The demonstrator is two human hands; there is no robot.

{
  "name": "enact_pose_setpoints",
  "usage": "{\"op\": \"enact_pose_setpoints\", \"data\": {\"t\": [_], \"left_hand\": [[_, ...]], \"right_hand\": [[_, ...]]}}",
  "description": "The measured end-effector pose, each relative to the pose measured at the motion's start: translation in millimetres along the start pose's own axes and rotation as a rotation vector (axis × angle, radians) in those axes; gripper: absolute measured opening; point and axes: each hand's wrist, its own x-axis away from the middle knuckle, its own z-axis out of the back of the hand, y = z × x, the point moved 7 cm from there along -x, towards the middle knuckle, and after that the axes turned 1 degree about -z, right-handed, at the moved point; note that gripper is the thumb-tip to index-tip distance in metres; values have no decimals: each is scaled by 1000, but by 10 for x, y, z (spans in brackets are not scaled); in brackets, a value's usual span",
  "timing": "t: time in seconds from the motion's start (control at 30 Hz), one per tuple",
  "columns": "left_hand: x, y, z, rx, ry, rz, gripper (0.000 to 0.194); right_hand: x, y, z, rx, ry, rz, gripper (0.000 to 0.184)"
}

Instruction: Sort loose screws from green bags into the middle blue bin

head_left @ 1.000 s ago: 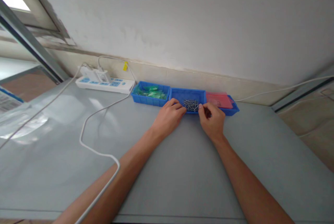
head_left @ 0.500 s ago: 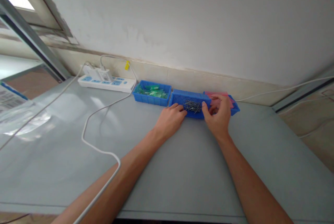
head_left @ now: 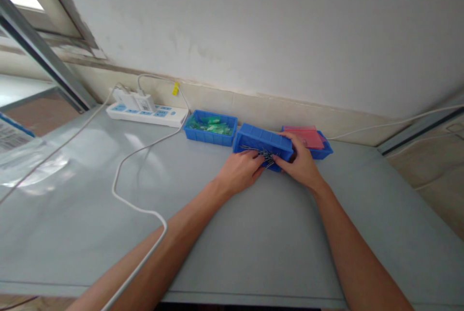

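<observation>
A small blue plastic bin (head_left: 266,136) is tipped toward me, its back wall raised and its open side facing me. Thin metal pieces like nails or screws (head_left: 267,156) are heaped at its low front side, a few lying across the left part. My right hand (head_left: 299,161) is wrapped around the bin's right end, thumb at the metal pieces. At the front, my left hand (head_left: 242,168) has its fingers curled over the low edge, against the metal pieces; the fingertips are partly hidden.
Left of the tipped bin stands a blue bin (head_left: 208,138) of green pieces; to its right, another blue bin (head_left: 326,149) with pink sheets (head_left: 306,137). A white power strip (head_left: 147,115) lies along the wall. Its white cable (head_left: 119,170) crosses the grey table (head_left: 275,243) and my left forearm.
The middle bin has tipped toward me and its metal pieces have slid forward. My right hand has closed around its right end; my left hand has shifted slightly right and nearer me.
</observation>
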Motion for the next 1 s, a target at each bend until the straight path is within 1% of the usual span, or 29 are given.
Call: {"op": "enact_pose_setpoints", "data": {"t": [0.13,0.3,0.47,0.6,0.7,0.77,0.9,1.0], "left_hand": [[12,-5,-24,13,-15,-5,22],[18,42,-31,-6,-32,-29,28],[15,69,-57,-58,-53,-17,30],[16,106,-38,-72,-24,-48,29],[16,106,-41,-76,-51,-43,30],[19,96,-45,-76,-78,-30,30],[27,97,-19,-58,-85,-28,32],[34,104,-12,-46,-101,-27,35]], "right_hand": [[0,-26,36,-7,44,3,47],[2,-58,41,-24,21,44,40],[32,-96,65,51,19,83,43],[46,-115,48,2,-5,104,44],[50,-100,44,-29,-10,112,47],[48,-70,58,-42,14,100,50],[34,-9,70,-53,66,47,50],[17,8,63,-124,99,8,52]]}}
